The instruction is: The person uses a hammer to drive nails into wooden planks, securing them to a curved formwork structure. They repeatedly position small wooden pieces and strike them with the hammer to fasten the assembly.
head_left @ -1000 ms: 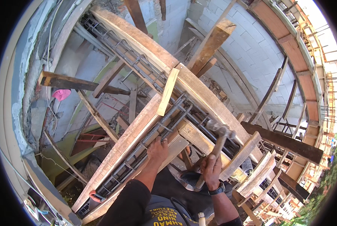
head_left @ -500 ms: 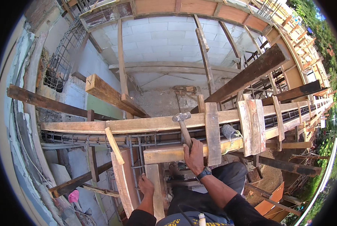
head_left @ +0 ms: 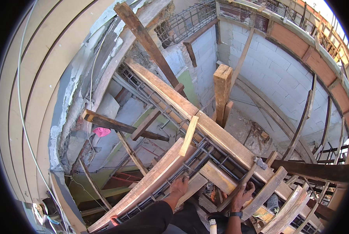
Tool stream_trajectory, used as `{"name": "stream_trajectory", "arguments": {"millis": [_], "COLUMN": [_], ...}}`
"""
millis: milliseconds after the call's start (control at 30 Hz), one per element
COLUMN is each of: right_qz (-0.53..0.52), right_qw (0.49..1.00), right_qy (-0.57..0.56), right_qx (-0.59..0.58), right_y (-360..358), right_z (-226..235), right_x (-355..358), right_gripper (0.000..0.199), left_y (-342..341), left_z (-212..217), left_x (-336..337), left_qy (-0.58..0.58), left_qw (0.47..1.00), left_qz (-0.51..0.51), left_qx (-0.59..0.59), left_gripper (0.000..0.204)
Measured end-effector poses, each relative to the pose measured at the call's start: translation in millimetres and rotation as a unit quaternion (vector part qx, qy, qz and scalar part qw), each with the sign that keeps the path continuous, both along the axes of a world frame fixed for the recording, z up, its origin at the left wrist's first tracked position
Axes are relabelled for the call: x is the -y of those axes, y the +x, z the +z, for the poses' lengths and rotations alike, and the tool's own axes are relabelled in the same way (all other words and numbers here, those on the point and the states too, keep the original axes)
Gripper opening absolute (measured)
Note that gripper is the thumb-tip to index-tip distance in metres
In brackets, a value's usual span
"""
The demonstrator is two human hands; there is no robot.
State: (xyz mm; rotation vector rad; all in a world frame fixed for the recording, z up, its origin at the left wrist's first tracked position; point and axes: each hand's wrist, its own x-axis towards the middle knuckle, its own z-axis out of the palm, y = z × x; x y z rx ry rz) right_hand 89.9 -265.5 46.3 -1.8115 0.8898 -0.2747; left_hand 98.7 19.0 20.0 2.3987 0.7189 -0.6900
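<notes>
My left hand (head_left: 178, 186) is closed over the steel rebar cage (head_left: 199, 154) and the edge of a short board (head_left: 192, 189); what its fingers hold is hidden. A hammer (head_left: 244, 177) lies slantwise, its metal head over the long wooden beam (head_left: 225, 142) and its handle reaching back toward me. Close along the handle's right side is my right hand (head_left: 242, 196), its fingers bent and apart, not wrapped over the handle. A thick timber block (head_left: 218, 176) sits between my hands. Left of the cage runs a wide plank (head_left: 159, 177), with a small wood strip (head_left: 189, 135) bridging from it to the beam.
Cross boards (head_left: 266, 191) and a grey cylinder (head_left: 273, 202) are on the right. Upright posts (head_left: 222, 87) and a dark slanted timber (head_left: 147, 43) rise beyond the beam. Below are a pink cloth (head_left: 101, 132) and rubble. Beige siding (head_left: 42, 97) stands at far left.
My view has swung left and tilted, so the beam now runs diagonally. My right hand, earlier wrapped round the hammer handle, now sits beside it. The left hand stays at the rebar and board.
</notes>
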Motion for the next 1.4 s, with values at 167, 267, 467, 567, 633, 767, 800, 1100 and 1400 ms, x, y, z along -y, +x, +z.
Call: {"name": "stream_trajectory", "arguments": {"millis": [167,267,467,567,633,767,800,1100,1400], "right_qz": [0.067,0.252,0.405,0.392,0.382,0.357,0.351,0.292,0.202], "right_qw": [0.981,0.896,0.769,0.768,0.768,0.769,0.769,0.768,0.709], "right_qy": [0.065,0.268,0.451,0.466,0.471,0.484,0.486,0.506,0.562], "right_qx": [0.170,0.247,0.202,0.198,0.203,0.217,0.222,0.263,0.374], "right_y": [23,1,12,16,17,20,18,14,13], "right_z": [111,191,244,246,247,248,249,256,269], "right_x": [-15,-8,-9,-13,-14,-18,-18,-22,-33], "right_gripper": [0.058,0.074,0.081,0.084,0.086,0.091,0.092,0.102,0.113], "left_y": [3,6,2,4,11,-2,-4,1,-2], "left_z": [9,14,-4,-2,-2,-11,-12,-3,-12], "left_x": [11,11,5,7,8,-1,-1,6,-1], "left_qy": [0.008,0.005,0.040,0.040,0.032,0.052,0.056,0.038,0.063], "left_qw": [0.998,0.998,0.997,0.998,0.997,0.998,0.998,0.999,0.997], "left_qz": [0.030,0.025,0.018,0.003,-0.002,-0.022,-0.024,-0.022,-0.043], "left_qx": [-0.046,-0.049,-0.061,-0.056,-0.068,-0.025,-0.025,-0.009,0.019], "left_gripper": [0.052,0.054,0.057,0.057,0.057,0.057,0.057,0.052,0.051]}}
